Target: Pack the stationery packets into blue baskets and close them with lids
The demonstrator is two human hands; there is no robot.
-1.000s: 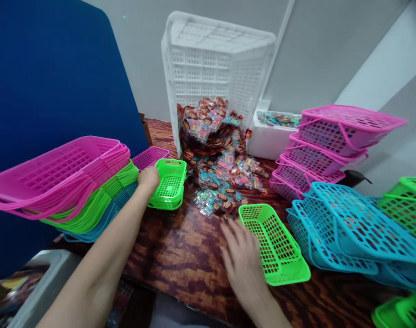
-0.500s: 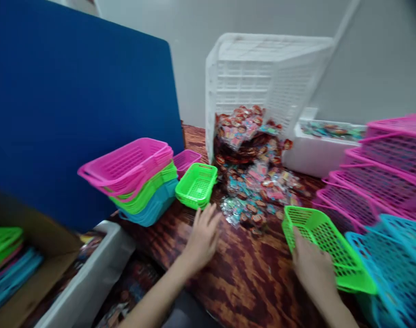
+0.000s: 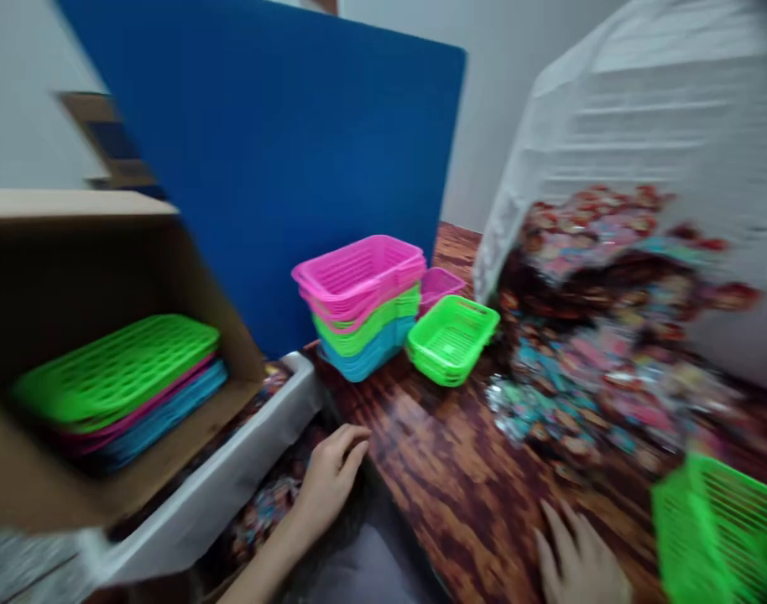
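Observation:
My left hand (image 3: 334, 471) hangs over the table's near edge, beside a white foam box (image 3: 232, 478) of small wrapped packets. Its fingers are curled and pressed together, and what they hold, if anything, is hidden. My right hand (image 3: 578, 558) is spread over the wooden table (image 3: 459, 486), with nothing in it. To its right stands a green basket (image 3: 723, 528), apart from the fingers. Another green basket (image 3: 452, 340) sits farther back, beside a stack of pink, green and blue baskets (image 3: 362, 294). Loose colourful packets (image 3: 585, 386) are heaped on the table.
A large white crate (image 3: 641, 126) lies tipped behind the packets. At the left, a cardboard box (image 3: 213, 335) holds flat green, pink and blue baskets (image 3: 125, 369). A blue panel (image 3: 283, 151) rises behind the stack.
The view has swung left. My left hand has gone from above the table to its near edge, and its fingers have curled. My right hand has let go of the green basket.

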